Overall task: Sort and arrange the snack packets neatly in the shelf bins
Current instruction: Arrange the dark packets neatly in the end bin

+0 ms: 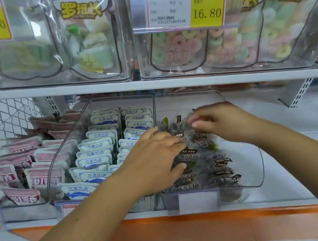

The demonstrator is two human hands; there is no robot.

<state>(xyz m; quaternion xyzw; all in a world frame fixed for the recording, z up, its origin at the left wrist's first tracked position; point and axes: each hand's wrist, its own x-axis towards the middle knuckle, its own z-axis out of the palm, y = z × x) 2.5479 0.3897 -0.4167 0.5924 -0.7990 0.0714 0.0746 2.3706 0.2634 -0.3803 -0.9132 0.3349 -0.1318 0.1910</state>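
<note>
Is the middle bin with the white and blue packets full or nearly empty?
Full. The middle bin holds white and blue packets packed in two rows from its front to its back.

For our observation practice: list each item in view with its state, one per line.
dark packets: jumbled, overlapping
white packets: lined in two rows
pink packets: loosely piled
left hand: fingers spread, resting on dark packets
right hand: over dark packets, grip blurred
</note>
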